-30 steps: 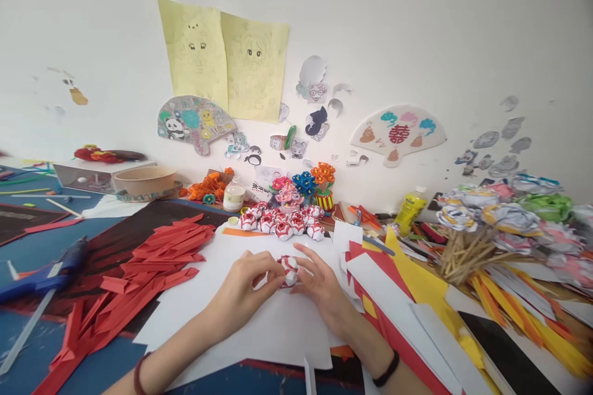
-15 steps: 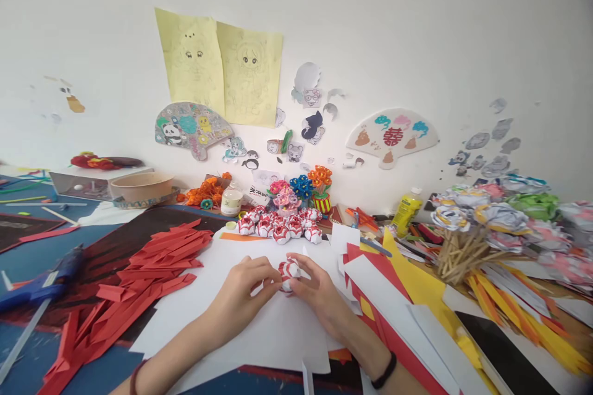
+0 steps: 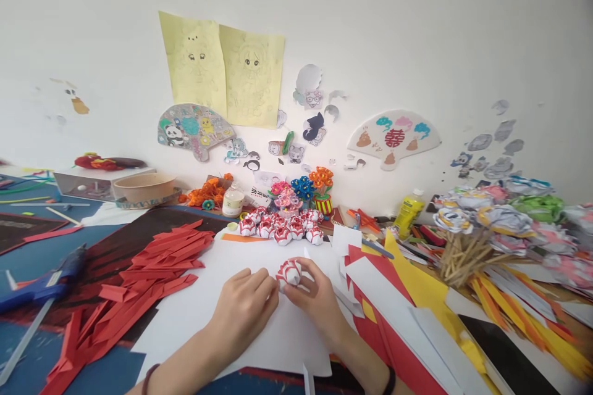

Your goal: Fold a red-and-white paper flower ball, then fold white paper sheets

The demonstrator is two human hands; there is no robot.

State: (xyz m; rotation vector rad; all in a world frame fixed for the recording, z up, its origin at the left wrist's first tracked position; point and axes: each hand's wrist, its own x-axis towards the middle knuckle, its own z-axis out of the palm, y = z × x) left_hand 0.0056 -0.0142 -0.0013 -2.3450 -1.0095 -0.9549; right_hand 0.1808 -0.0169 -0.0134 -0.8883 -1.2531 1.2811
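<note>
A red 囍 (image 3: 395, 138) marks the white fan (image 3: 382, 139); black characters on a card (image 3: 260, 196) are illegible.

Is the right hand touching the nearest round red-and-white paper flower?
Touching: the head view shows the right hand holding that flower, fingers against its side.

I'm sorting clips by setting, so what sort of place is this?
Probably a craft table against a wall, perhaps at home or in a small studio: there are folded red paper strips, a blue glue gun and a bunch of paper flowers on sticks.
</note>
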